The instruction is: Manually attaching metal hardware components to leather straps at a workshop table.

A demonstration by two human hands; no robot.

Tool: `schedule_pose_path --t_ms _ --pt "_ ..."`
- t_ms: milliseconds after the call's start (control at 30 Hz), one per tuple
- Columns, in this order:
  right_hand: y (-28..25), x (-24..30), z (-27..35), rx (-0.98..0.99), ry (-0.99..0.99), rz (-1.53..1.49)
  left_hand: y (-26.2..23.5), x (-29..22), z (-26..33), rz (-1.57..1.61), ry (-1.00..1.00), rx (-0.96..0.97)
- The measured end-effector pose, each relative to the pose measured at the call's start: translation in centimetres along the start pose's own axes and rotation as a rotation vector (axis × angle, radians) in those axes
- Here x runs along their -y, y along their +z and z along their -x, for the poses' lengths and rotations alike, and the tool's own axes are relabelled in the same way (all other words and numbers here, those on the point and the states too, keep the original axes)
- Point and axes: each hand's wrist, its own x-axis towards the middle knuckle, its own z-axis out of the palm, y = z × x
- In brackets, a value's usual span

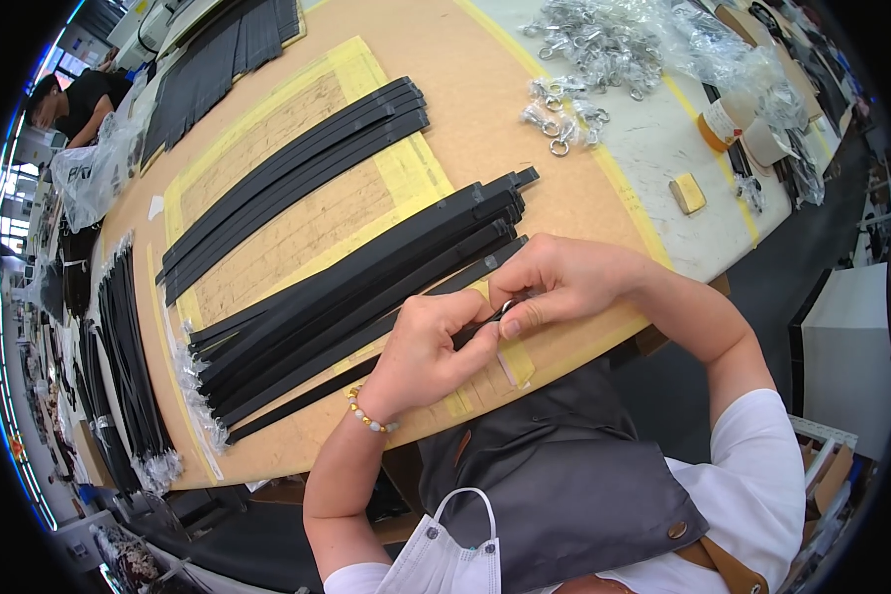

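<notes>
A narrow black strap (304, 399) lies along the near side of the table, its right end raised between my hands. My left hand (428, 345) pinches the strap near that end, fingers closed. Against it, my right hand (562, 282) is closed on the same end, thumb and forefinger at a small shiny metal piece (508, 307). Fingers cover most of that piece, so its kind is hard to tell. Just beyond my hands is a thick pile of black straps (366, 267), with clear plastic wrapping (193, 381) round metal fittings at its left end.
Farther back, more black straps (297, 183) lie across a yellow-taped rectangle (327, 74). Plastic-wrapped metal clasps (594, 49) are heaped at back right, near an amber-and-white container (720, 123) and a yellow block (687, 193). Strap bundles (129, 366) hang over the left edge. A person (94, 104) is at far left.
</notes>
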Motion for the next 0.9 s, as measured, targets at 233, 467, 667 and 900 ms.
schedule_pose_path --t_ms 233,467,667,900 --pt "0.1 -0.7 -0.3 0.063 -0.12 -0.092 0.1 -0.4 0.3 0.04 0.008 -0.024" --pt "-0.2 -0.6 -0.4 0.133 -0.098 -0.159 0.0 -0.6 0.4 0.092 0.068 0.027" --pt "-0.7 -0.1 0.0 0.14 -0.056 -0.136 0.1 -0.3 0.5 0.184 -0.036 0.083" --pt "-1.4 0.3 1.1 0.092 0.05 -0.264 -0.4 -0.5 0.8 0.432 -0.124 0.076"
